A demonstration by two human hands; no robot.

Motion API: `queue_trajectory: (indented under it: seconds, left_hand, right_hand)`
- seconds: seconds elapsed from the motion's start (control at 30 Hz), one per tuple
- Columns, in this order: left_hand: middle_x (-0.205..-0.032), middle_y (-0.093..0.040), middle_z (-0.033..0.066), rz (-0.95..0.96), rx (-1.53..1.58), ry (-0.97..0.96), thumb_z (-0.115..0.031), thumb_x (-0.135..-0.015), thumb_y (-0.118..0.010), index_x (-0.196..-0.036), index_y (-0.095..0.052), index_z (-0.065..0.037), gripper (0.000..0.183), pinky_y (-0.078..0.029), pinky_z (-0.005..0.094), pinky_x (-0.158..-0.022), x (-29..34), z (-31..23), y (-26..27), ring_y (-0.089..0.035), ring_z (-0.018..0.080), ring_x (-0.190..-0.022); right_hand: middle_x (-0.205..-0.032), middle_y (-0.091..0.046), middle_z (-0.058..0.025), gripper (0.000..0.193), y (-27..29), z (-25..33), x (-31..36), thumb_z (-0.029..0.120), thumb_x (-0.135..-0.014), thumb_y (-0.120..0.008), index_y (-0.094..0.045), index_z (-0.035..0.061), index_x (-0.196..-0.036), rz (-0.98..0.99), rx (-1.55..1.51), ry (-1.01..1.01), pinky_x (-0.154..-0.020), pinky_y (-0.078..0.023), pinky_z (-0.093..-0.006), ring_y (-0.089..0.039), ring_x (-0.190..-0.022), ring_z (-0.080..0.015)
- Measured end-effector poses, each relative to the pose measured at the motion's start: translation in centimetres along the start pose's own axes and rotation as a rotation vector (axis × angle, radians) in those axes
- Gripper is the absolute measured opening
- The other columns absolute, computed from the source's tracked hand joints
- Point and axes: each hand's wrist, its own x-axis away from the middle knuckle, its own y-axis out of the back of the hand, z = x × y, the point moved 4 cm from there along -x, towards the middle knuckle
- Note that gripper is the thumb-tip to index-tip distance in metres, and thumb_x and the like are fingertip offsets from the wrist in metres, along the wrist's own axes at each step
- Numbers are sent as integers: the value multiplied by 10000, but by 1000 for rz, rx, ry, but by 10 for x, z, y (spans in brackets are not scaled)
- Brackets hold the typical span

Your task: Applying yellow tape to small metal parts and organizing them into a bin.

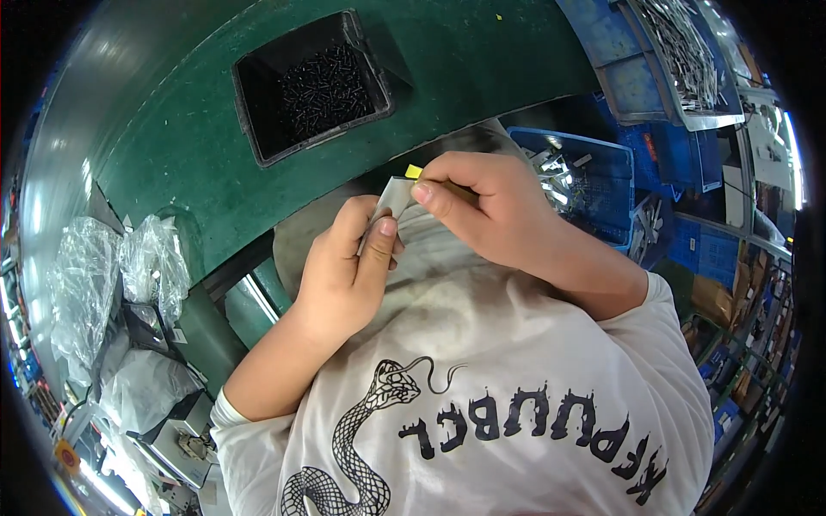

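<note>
My left hand (pixel 348 262) is closed around a flat, pale grey strip-like piece (pixel 396 196), thumb on its near face. The piece tilts up and away, its top edge showing dark. At that top end my right hand (pixel 495 202) pinches a small bright yellow tab (pixel 414 172) between thumb and forefinger. The tab touches or lies against the end of the piece; I cannot tell whether it is stuck to it. Both hands are held in front of my shirt, close to the edge of the green table (pixel 465 73).
On the table stands a black bin (pixel 258 129) holding many small black screw-like parts (pixel 323 90). At right are a blue crate (pixel 602 163) with shiny metal pieces and a raised blue bin (pixel 632 86) full of thin metal strips. Clear plastic bags (pixel 86 275) lie at left.
</note>
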Motion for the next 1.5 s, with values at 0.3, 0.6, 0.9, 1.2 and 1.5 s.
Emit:
queue_trajectory:
  seconds: [0.3, 0.6, 0.9, 1.2, 1.5]
  left_hand:
    - [-793, -652, 109, -39, -351, -155, -50, -901, -687, -1110, -516, -6, 274, -495, 291, -569, -1, -3, 0, -632, 175, -655]
    - [-788, -614, 66, -35, -94, -43, -16, -902, -656, -1211, -539, 14, 332, -436, 236, -579, -2, -1, 6, -575, 124, -684]
    - [-934, -640, 45, -85, -41, -69, -2, -982, -522, -1406, -463, 7, 428, -471, 267, -737, -3, -3, 9, -580, 122, -823]
    - [-982, -543, 47, 74, 134, -142, -29, -1007, -448, -1532, -285, -51, 550, -399, 223, -661, -3, -3, 4, -465, 91, -752]
    - [-837, -515, 32, 162, 380, -52, -74, -1053, -399, -1546, -274, -64, 508, -388, 203, -557, -4, -4, -2, -429, 70, -686]
  right_hand:
    - [-638, -511, -1, 289, -1, -5, -1, 234, -909, -729, -680, 36, -1114, -35, -6, 10, -533, -360, -273, -452, -580, -84]
    - [-647, -489, -18, 477, 8, 1, 6, 176, -865, -754, -591, 41, -1292, -1, 55, 186, -524, -350, -270, -433, -547, -111]
    - [-754, -636, -52, 450, 14, 8, 13, 92, -835, -726, -605, 48, -1266, 1, 221, 446, -542, -442, -313, -583, -558, -192]
    - [-704, -620, 1, 435, 17, 14, 19, 51, -810, -716, -626, 78, -1235, -29, 424, 615, -508, -380, -325, -538, -519, -175]
    - [-655, -484, 58, 475, 20, 22, 26, 131, -739, -724, -685, 158, -1211, -90, 796, 683, -562, -338, -294, -462, -543, -130]
